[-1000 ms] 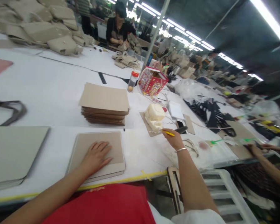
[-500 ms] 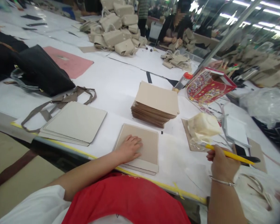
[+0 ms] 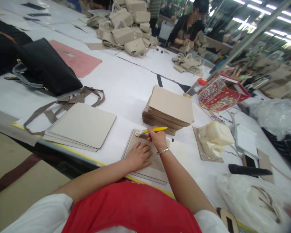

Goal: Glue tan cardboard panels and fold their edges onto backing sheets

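Note:
My left hand (image 3: pixel 140 156) lies flat, fingers apart, on a beige panel (image 3: pixel 156 165) at the top of a small pile by the table's front edge. In my right hand (image 3: pixel 157 139) is a brush with a yellow handle (image 3: pixel 158 129). Its whitish bristles (image 3: pixel 137 133) are at the panel's far left corner, just beyond my left fingers. Behind the panel stands a thick stack of tan sheets (image 3: pixel 171 102). On the right, a cream-coloured tub (image 3: pixel 215 133) lies tipped on a piece of board (image 3: pixel 203 158).
Light grey panels (image 3: pixel 83 126) and a brown strap (image 3: pixel 75 100) lie at left, near a black bag (image 3: pixel 50 66). A red patterned paper bag (image 3: pixel 221 92), a black-handled item (image 3: pixel 253 170) and a plastic bag (image 3: pixel 247 197) are at right. A co-worker (image 3: pixel 186 30) sits beyond beige bags (image 3: pixel 126 32).
My right hand has carried the brush leftward from beside the cream tub to the panel's far corner. My left hand stays flat on the panel. The view has shifted slightly.

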`<state>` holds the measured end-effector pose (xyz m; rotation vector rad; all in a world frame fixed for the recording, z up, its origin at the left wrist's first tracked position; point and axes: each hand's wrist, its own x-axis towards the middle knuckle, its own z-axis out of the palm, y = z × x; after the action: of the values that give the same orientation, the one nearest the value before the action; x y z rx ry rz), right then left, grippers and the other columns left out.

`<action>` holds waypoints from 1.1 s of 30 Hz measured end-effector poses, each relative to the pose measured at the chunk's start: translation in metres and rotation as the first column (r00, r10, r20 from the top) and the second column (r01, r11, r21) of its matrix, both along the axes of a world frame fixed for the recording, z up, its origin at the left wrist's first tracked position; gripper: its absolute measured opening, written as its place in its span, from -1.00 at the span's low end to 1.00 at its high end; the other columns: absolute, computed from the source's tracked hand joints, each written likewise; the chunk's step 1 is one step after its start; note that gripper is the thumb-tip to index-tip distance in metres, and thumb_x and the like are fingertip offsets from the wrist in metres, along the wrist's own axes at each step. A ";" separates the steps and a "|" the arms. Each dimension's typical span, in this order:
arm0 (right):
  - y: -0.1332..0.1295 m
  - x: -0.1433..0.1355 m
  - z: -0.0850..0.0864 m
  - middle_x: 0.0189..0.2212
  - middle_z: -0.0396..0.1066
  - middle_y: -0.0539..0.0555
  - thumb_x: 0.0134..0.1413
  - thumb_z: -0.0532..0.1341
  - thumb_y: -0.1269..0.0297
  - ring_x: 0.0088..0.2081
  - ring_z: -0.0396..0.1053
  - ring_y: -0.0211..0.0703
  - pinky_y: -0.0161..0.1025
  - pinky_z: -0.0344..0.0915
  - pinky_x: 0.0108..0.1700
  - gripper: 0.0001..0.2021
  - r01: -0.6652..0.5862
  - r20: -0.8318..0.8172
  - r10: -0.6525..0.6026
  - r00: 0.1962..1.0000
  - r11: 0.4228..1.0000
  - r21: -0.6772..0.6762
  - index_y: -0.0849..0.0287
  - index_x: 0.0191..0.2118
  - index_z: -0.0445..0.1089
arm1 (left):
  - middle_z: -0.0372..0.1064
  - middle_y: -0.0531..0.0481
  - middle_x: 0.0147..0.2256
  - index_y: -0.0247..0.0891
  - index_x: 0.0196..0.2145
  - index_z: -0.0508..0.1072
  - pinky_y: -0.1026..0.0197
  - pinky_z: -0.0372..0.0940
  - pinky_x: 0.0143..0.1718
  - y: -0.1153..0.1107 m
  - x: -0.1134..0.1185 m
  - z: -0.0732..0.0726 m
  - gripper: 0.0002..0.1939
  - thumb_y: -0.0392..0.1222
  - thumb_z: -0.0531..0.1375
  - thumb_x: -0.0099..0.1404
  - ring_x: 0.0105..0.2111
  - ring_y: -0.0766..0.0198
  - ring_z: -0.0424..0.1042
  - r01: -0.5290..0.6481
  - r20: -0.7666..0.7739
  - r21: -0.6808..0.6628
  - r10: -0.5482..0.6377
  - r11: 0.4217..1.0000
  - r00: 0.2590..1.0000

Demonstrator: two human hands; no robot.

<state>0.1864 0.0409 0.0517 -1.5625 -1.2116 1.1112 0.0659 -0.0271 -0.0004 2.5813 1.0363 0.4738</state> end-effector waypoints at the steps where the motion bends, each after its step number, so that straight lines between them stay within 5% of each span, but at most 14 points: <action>1: 0.000 0.004 -0.001 -0.70 0.32 -0.07 -0.09 0.18 0.09 -0.73 0.25 -0.32 -0.42 0.17 -0.72 -0.76 0.002 0.028 -0.002 1.000 1.000 -0.001 0.20 -0.47 0.32 | 0.23 -0.12 0.06 -0.17 0.00 0.32 -0.10 -0.14 0.15 0.000 0.000 0.000 -0.56 0.07 0.09 0.22 0.09 0.06 0.10 -0.003 0.000 0.000 0.003 1.000 1.000; 10: -0.046 0.117 0.009 -0.72 0.32 -0.06 -0.08 0.17 0.08 -0.74 0.26 -0.33 -0.42 0.19 -0.72 -0.73 0.224 0.344 -0.216 0.914 0.974 0.015 0.22 -0.47 0.35 | 0.22 -0.07 0.09 -0.15 0.00 0.33 -0.07 -0.16 0.19 -0.004 0.001 -0.005 -0.59 0.03 0.09 0.24 0.12 0.08 0.11 -0.024 0.008 0.042 0.024 0.999 1.000; 15: -0.076 0.145 0.028 -0.69 0.32 -0.07 -0.07 0.19 0.07 -0.72 0.27 -0.34 -0.44 0.20 -0.71 -0.71 0.315 0.228 -0.329 0.916 0.944 0.096 0.23 -0.39 0.35 | 0.23 -0.09 0.09 -0.15 0.00 0.34 -0.08 -0.12 0.18 -0.004 0.003 -0.010 -0.60 0.03 0.06 0.25 0.10 0.07 0.15 -0.017 -0.012 0.079 0.018 0.997 1.000; 19: -0.110 0.163 0.035 -0.48 0.43 0.00 0.07 0.09 0.02 -0.60 0.38 -0.30 -0.40 0.30 -0.61 -0.62 0.301 0.198 -0.337 0.920 0.934 0.192 0.18 -0.09 0.29 | 0.24 -0.11 0.08 -0.16 -0.01 0.35 -0.09 -0.08 0.16 -0.005 0.005 -0.009 -0.60 0.02 0.07 0.25 0.09 0.05 0.16 -0.010 -0.044 0.088 0.014 0.996 0.999; 22: -0.141 0.171 0.014 -0.32 0.46 0.07 0.18 -0.01 0.11 -0.46 0.45 -0.23 -0.29 0.40 -0.44 -0.64 0.115 0.405 -0.190 0.894 0.973 0.202 0.12 0.03 0.19 | 0.23 -0.12 0.09 -0.17 0.00 0.35 -0.10 -0.04 0.14 -0.006 0.008 -0.006 -0.59 0.01 0.08 0.24 0.09 0.03 0.17 -0.012 -0.086 0.081 0.019 0.997 0.996; 28: -0.193 0.164 -0.055 -0.04 0.35 0.26 0.08 0.16 0.23 0.00 0.29 0.03 0.05 0.28 -0.01 -0.74 -0.339 0.808 -0.011 0.590 0.904 0.259 0.19 -0.12 0.23 | 0.21 -0.15 0.09 -0.17 0.00 0.34 -0.09 -0.02 0.14 -0.006 0.012 -0.003 -0.57 0.03 0.09 0.23 0.07 0.03 0.18 -0.023 -0.131 0.079 0.033 0.997 0.991; 33: -0.208 0.172 -0.078 -0.17 0.40 0.22 0.12 0.07 0.43 -0.10 0.32 -0.06 -0.06 0.31 -0.10 -0.83 -0.382 0.836 -0.079 0.543 0.864 0.329 0.20 -0.14 0.23 | 0.20 -0.15 0.10 -0.17 0.02 0.32 -0.11 -0.03 0.14 -0.007 0.011 0.000 -0.55 0.05 0.08 0.22 0.08 0.02 0.17 -0.019 -0.154 0.046 0.026 0.999 0.988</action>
<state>0.3589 -0.1671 -0.0260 -1.6068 -2.1092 0.0016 0.0772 -0.0338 -0.0007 2.6835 1.1189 0.3090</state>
